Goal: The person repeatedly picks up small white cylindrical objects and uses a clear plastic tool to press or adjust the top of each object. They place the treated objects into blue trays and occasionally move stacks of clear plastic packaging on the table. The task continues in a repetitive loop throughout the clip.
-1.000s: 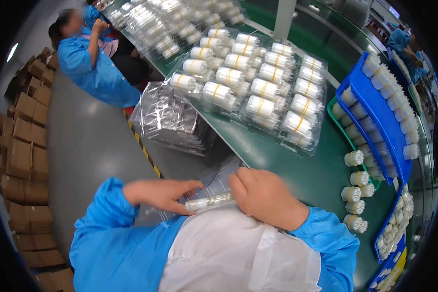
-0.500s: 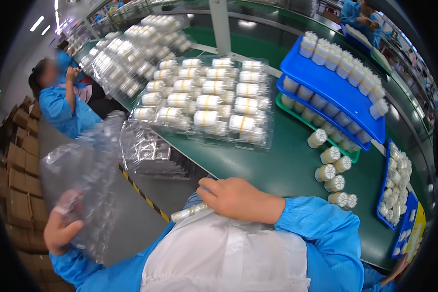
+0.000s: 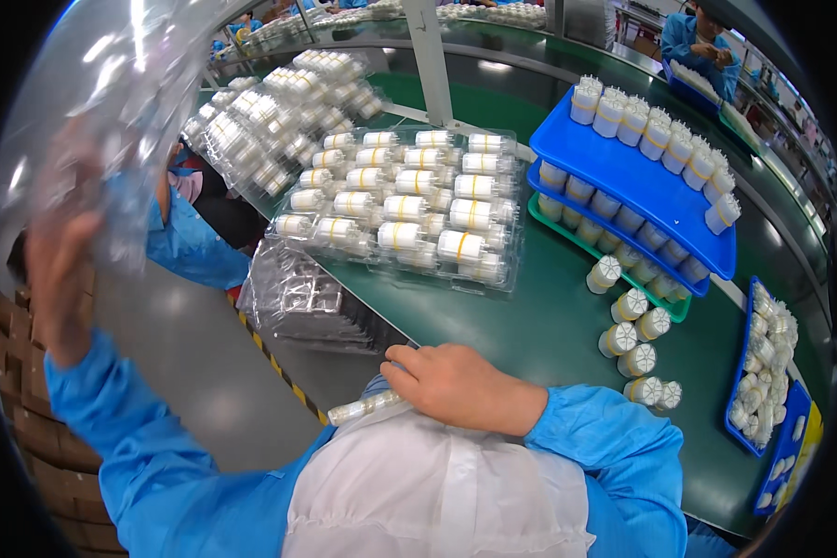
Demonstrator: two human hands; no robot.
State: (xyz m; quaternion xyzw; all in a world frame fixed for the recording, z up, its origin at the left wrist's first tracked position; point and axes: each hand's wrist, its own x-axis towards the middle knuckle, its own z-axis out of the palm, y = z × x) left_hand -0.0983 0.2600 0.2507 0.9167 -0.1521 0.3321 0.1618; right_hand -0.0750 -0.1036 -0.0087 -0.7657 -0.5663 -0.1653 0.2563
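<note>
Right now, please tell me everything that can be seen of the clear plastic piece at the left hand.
The clear plastic piece looks thin, colourless and shiny, with bright streaks of reflection and blurred ridges or folds. The left hand holds it up at the upper left of the view; the fingers show dimly through it. It reaches the picture's top edge, and a co-worker's blue sleeve partly shows through its lower part. Its exact shape is too blurred to tell.
</note>
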